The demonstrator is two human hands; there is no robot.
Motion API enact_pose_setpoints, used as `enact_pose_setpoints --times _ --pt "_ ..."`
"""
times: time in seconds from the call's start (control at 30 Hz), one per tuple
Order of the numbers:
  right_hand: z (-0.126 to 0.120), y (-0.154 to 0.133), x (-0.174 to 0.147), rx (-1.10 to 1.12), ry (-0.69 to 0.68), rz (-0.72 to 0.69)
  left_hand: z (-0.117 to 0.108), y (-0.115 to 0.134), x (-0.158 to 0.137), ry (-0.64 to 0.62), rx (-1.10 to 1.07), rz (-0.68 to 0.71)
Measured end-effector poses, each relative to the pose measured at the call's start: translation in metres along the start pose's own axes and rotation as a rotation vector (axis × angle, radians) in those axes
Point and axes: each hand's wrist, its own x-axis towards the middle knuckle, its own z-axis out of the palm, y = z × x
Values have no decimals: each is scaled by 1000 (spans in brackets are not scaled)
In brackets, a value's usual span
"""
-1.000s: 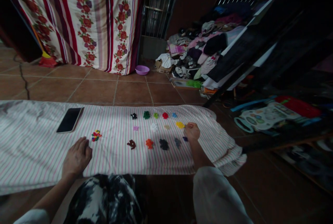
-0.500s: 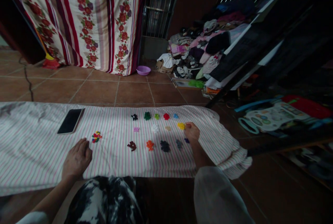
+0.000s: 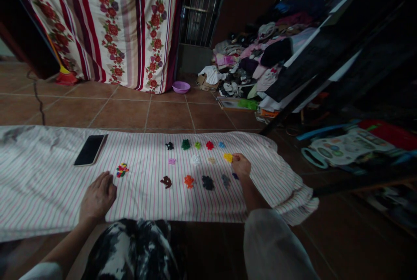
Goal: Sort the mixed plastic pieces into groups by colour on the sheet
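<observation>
Beside a yellow pile (image 3: 227, 157) of small plastic-looking pieces, my right hand (image 3: 242, 166) has its fingers pinched at the pile's right edge, on a small yellow piece. The navy pieces (image 3: 235, 176) lie just under its wrist, partly hidden. My left hand (image 3: 98, 194) rests palm down on the striped cloth (image 3: 140, 202), fingers extended, holding nothing. A mixed-colour pile (image 3: 122, 170) sits just beyond its fingertips. Single-colour piles are set out in rows, among them red (image 3: 210, 145), dark green (image 3: 185, 144), white (image 3: 195, 160), orange (image 3: 188, 181) and brown (image 3: 166, 181).
A phone (image 3: 90, 150) lies on the cloth at the left. Past the far edge, a purple basin (image 3: 181, 87) stands on the tiled floor near a floral curtain (image 3: 130, 28). A heap of clothes (image 3: 247, 60) and a child's toy panel (image 3: 348, 143) are to the right.
The view has shifted slightly. My right hand stays at the yellow pile and my left hand remains resting on the cloth; the piles look the same.
</observation>
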Motion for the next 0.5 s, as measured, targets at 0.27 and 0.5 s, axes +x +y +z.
enact_pose_setpoints --times 0.27,0.5 --pt "-1 -5 -4 51 26 -9 -1 1 -1 9 11 23" --pt "0 -19 -5 81 31 4 0 5 0 8 2 -41"
